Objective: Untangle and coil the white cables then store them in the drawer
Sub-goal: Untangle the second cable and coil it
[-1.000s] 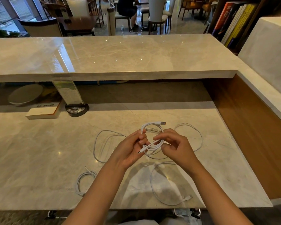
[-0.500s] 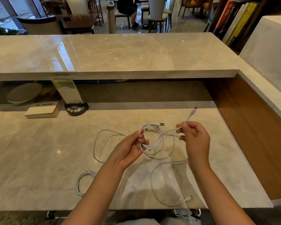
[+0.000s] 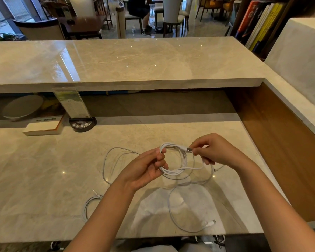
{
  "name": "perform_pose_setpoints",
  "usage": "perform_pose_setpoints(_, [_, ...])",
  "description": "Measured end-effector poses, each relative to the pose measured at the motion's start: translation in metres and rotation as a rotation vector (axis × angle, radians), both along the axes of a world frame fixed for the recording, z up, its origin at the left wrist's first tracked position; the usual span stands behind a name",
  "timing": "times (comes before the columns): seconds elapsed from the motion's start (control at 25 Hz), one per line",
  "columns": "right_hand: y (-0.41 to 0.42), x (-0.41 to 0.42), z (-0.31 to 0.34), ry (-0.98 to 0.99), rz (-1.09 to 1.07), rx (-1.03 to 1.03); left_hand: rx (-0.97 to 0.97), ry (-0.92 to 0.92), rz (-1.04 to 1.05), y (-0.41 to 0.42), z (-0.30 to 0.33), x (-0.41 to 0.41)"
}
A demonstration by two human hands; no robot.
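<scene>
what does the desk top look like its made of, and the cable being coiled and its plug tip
Desk top: polished marble or marble-look stone; grey veining, glossy light reflections. Coiled cable: white, smooth plastic or rubbery jacket, bending into soft loops. Plug tip: silvery, likely metal, pinched by the right hand.

single head-worn wide-angle view, forward and down, close over the marble counter (image 3: 44, 179) and raised ledge (image 3: 135, 59)

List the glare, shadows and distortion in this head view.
Head view: a bright window streak glares on the upper counter, with small light specks on both marble tops; soft arm shadows fall on the lower counter under the coil; wide-angle bending curves the counter edges; focus looks sharp.
</scene>
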State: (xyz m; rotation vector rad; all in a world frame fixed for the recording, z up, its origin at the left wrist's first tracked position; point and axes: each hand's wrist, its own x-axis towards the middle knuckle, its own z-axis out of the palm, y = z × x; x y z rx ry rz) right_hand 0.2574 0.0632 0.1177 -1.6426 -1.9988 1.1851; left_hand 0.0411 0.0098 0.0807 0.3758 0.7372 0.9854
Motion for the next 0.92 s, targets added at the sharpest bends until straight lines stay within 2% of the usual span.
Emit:
perform_pose_setpoints(0.08, [-0.002, -0.007, 0.002, -0.036, 0.165, -0.027, -0.009, 0.015, -0.018, -0.001, 0.001, 0.001])
perform_pose_setpoints(0.16, [-0.004, -0.014, 0.004, 0.093, 0.224, -0.055, -0.030, 0.027, -0.036, -0.002, -0.001, 0.002])
perform_pose_setpoints(0.24, [-0.006, -0.021, 0.007, 0.302, 0.176, -0.159, -0.060, 0.020, -0.037, -0.003, -0.005, 0.003])
perform_pose_setpoints(0.32, [-0.008, -0.025, 0.008, 0.358, 0.201, -0.181, -0.092, 0.002, 0.000, -0.003, -0.005, 0.004])
perform_pose_setpoints(0.4, [-0.012, -0.027, 0.007, 0.167, 0.357, -0.018, -0.104, 0.030, 0.034, -0.003, -0.004, 0.004])
perform_pose_setpoints(0.48, [-0.015, -0.030, 0.000, -0.056, 0.443, 0.251, -0.092, 0.108, 0.026, -0.002, -0.001, 0.004])
perform_pose_setpoints(0.56, [-0.017, -0.033, -0.002, -0.141, 0.420, 0.463, -0.079, 0.163, 0.016, -0.001, 0.000, 0.005])
perform_pose_setpoints(0.72, [-0.021, -0.041, -0.007, -0.214, 0.332, 0.672, -0.045, 0.231, -0.009, -0.001, 0.001, 0.010])
perform_pose_setpoints(0.8, [-0.020, -0.047, -0.001, -0.014, 0.166, 0.604, -0.029, 0.240, -0.026, -0.001, 0.002, 0.012])
perform_pose_setpoints(0.92, [-0.007, -0.045, 0.014, 0.409, -0.244, 0.315, -0.013, 0.171, -0.038, -0.001, 0.007, 0.013])
